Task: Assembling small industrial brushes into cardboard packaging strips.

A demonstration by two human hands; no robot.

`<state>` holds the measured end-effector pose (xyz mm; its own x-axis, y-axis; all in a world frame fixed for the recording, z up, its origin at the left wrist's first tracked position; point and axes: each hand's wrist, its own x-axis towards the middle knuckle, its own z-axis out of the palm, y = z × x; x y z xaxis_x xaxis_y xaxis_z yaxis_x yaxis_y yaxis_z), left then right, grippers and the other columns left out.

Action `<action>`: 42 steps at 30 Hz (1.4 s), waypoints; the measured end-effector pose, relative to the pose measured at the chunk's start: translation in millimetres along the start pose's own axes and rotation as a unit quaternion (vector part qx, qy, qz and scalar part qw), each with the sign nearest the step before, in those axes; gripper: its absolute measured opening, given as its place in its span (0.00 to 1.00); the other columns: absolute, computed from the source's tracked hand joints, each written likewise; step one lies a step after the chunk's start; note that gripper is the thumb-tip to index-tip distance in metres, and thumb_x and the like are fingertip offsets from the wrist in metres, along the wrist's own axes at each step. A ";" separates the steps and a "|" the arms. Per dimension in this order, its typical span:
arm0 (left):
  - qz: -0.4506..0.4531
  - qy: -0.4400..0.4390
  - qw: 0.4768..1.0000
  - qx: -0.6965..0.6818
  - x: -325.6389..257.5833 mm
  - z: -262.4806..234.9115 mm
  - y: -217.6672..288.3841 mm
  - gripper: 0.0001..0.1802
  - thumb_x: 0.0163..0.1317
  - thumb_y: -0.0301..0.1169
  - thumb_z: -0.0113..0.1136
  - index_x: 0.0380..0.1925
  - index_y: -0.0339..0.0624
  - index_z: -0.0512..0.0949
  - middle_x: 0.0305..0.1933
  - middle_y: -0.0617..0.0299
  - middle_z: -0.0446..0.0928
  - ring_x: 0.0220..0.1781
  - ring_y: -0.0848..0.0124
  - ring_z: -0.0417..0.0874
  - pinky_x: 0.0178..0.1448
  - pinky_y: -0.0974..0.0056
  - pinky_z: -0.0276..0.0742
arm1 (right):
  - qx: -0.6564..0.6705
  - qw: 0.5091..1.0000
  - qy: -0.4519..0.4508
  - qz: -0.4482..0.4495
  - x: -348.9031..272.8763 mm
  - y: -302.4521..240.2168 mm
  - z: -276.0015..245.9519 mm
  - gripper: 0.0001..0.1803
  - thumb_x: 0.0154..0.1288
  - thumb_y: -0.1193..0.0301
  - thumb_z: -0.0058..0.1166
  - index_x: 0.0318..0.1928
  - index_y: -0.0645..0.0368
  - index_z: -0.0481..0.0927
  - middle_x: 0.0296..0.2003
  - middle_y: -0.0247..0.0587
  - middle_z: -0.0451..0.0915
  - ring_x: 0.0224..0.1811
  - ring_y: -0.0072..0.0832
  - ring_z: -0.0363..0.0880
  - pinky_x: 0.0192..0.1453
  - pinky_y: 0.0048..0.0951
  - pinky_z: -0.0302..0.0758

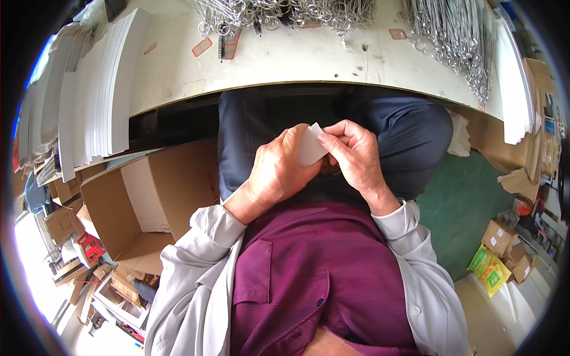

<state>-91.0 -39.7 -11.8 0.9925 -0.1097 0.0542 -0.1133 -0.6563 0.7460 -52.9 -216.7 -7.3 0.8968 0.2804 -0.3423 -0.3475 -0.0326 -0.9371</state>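
Note:
Both my hands are raised over my lap, just below the edge of the white table (285, 62). My left hand (278, 172) and my right hand (355, 155) together pinch a small white card (310, 148) between thumbs and fingers. The card is tilted, its upper corner pointing up toward the table edge. My dark blue trousers and purple shirt lie beneath the hands.
Piles of metal key rings and chains (285, 13) lie at the table's far side, more at the right (457, 41). Stacks of white sheets (101, 89) stand at the left. An open cardboard box (148, 196) sits at my left; small boxes and a yellow-green bag (490, 270) lie on the floor at right.

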 end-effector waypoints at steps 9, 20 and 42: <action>0.010 -0.002 1.000 -0.007 -0.4 -2.5 1.6 0.31 0.51 0.32 0.79 0.55 0.36 0.77 0.46 0.47 0.85 0.44 0.49 0.89 0.46 0.53 0.88 | 0.057 0.998 0.027 0.016 -0.9 -1.8 2.9 0.07 0.72 0.73 0.64 0.37 0.65 0.84 0.24 0.30 0.83 0.24 0.11 0.75 0.26 0.19 0.71; 0.033 0.024 0.999 -0.002 0.8 -6.5 1.5 0.32 0.53 0.34 0.76 0.56 0.35 0.75 0.44 0.46 0.85 0.43 0.47 0.89 0.44 0.50 0.88 | -0.187 0.951 0.031 -0.243 -7.7 2.9 13.4 0.17 0.72 0.70 0.64 0.56 0.65 0.84 0.35 0.47 0.87 0.32 0.24 0.85 0.36 0.27 0.80; 0.003 0.010 0.999 -0.033 2.7 -6.6 -3.4 0.31 0.54 0.35 0.74 0.56 0.33 0.75 0.47 0.43 0.84 0.46 0.47 0.89 0.48 0.51 0.87 | -0.104 0.981 -0.020 -0.165 -15.6 6.7 23.2 0.27 0.77 0.70 0.56 0.71 0.68 0.69 0.52 0.61 0.85 0.52 0.40 0.88 0.56 0.32 0.81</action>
<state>-87.6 -32.8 -9.7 0.9925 -0.0985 0.0718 -0.1170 -0.6049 0.7876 -75.6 -199.1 -6.6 0.9384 0.3451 -0.0181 0.0277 -0.1272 -0.9915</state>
